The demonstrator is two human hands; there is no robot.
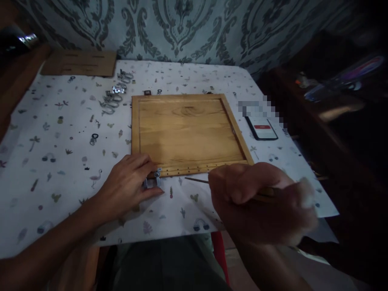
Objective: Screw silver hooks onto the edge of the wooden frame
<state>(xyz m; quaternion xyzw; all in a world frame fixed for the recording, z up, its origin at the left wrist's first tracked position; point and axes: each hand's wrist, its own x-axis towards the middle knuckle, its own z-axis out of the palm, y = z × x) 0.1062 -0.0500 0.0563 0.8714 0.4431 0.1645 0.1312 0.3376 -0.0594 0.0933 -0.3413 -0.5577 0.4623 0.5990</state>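
Note:
A wooden framed panel [184,129] lies on the table, with small dark holes along its near rail. My left hand [130,178] is at the panel's near left corner, fingers and thumb closed around a small metal fitting [157,173] that sits against the rail. My right hand [257,198], somewhat blurred, is closed in a fist around a screwdriver [197,180]. Its thin shaft points left toward the fitting, with the tip short of it, just in front of the rail. A bit of the yellowish handle shows between the fingers.
Several similar metal fittings [112,99] lie at the back left near a flat cardboard piece [79,64]. A dark ring-shaped piece [94,138] is left of the panel. On the right lies a phone [263,128]. A patterned tablecloth [60,169] covers the table, which meets a patterned backdrop [182,32].

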